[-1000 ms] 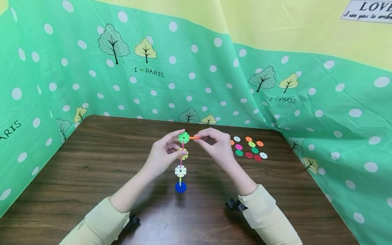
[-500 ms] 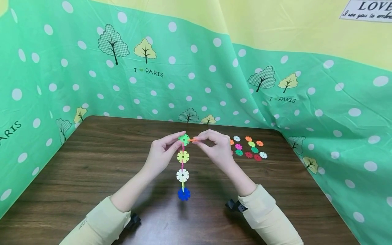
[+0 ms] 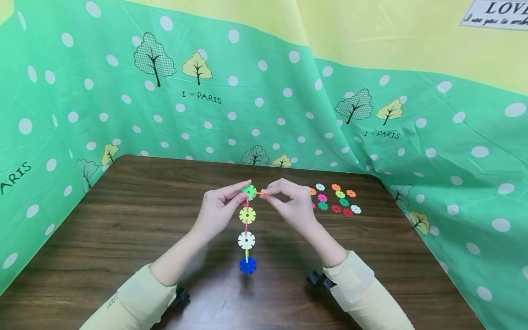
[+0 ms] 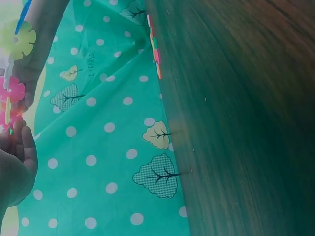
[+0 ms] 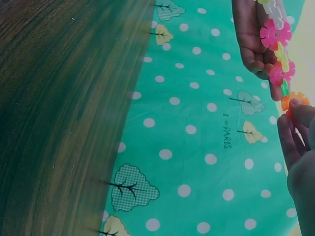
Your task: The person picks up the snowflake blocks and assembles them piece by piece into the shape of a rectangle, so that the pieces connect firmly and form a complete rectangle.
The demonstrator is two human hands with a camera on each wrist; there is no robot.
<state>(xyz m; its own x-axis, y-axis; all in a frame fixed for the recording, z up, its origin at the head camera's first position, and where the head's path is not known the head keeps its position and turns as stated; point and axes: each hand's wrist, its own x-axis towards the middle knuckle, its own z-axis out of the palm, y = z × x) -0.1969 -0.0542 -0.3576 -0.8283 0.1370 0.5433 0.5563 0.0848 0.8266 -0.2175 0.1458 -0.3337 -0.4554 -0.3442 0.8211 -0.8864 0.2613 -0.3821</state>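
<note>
A chain of notched, flower-shaped plastic discs hangs upright between the hands in the head view. From the top it shows a green disc (image 3: 249, 191), a yellow disc (image 3: 247, 215), a white disc (image 3: 246, 240) and a blue disc (image 3: 248, 266), with pink and yellow-green discs edge-on between them. The left hand (image 3: 218, 208) pinches the top of the chain at the green disc. With thumb and fingertips, the right hand (image 3: 294, 201) pinches an orange disc (image 5: 294, 102), seen edge-on from the head, whose inner edge meets the green disc's right side.
Several loose discs in orange, white, pink, green, yellow and red, among them a red disc (image 3: 348, 213), lie flat on the brown wooden table (image 3: 123, 229), beyond the right hand. A green polka-dot cloth (image 3: 231, 105) hangs along the table's back and sides.
The left thumb has moved up from the yellow disc to the green one. Both hands and the chain have come slightly lower, and the orange disc sits closer against the green disc.
</note>
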